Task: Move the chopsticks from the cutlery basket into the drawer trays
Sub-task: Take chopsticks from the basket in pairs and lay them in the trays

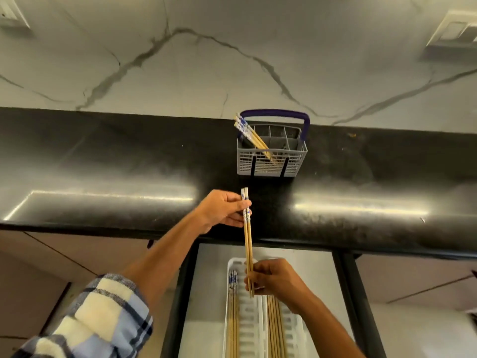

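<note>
A grey cutlery basket (271, 164) with a blue handle stands on the black counter. Several bamboo chopsticks with blue-and-white tops (249, 131) lean in its left compartment. Both hands hold one pair of chopsticks (248, 244) upright above the open drawer. My left hand (223, 211) pinches the patterned top end. My right hand (273, 277) grips the lower tips. Below, white drawer trays (251, 321) hold several chopsticks (233, 313) in the left slot, and more chopsticks (276, 329) lie in the right slot.
The black counter (103, 161) runs across the view, its front edge just above the open drawer (209, 293). A marble-patterned wall (232, 52) rises behind the basket. Cabinet fronts (64, 254) flank the drawer on both sides.
</note>
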### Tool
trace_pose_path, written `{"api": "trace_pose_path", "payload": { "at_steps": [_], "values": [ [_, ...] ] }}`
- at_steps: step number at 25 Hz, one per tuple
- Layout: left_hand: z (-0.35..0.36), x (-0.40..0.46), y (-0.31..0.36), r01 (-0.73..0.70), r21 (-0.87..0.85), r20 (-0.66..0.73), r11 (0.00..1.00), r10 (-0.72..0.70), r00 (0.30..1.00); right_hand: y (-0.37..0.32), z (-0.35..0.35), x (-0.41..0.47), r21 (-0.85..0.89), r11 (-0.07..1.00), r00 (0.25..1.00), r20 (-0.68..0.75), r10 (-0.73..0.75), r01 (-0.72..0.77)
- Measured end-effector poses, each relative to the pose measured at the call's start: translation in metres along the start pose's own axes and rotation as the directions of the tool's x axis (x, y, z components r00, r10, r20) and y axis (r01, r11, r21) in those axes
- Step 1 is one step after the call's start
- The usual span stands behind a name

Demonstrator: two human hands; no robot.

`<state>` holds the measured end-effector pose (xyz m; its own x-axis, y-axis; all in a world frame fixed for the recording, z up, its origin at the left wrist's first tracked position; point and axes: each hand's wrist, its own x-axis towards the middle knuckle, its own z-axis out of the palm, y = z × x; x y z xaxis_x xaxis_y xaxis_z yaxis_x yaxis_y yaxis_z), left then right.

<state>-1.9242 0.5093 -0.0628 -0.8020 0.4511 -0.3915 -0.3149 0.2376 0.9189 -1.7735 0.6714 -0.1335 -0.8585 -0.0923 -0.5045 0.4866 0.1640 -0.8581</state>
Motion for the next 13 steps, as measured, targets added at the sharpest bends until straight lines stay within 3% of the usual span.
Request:
{"api": "trace_pose_path", "payload": {
  "at_steps": [6, 13],
  "values": [
    [0.030, -0.009, -0.109, 0.071, 0.100, 0.025, 0.992, -0.074, 0.997, 0.069, 0.033, 0.002, 0.038, 0.984, 0.975, -0.136, 0.179, -0.175],
    [0.042, -0.011, -0.164, 0.178, 0.071, 0.020, 0.981, -0.180, 0.983, 0.098, 0.044, 0.033, -0.128, 0.979, 0.968, -0.213, 0.131, -0.161]
  ]
}}
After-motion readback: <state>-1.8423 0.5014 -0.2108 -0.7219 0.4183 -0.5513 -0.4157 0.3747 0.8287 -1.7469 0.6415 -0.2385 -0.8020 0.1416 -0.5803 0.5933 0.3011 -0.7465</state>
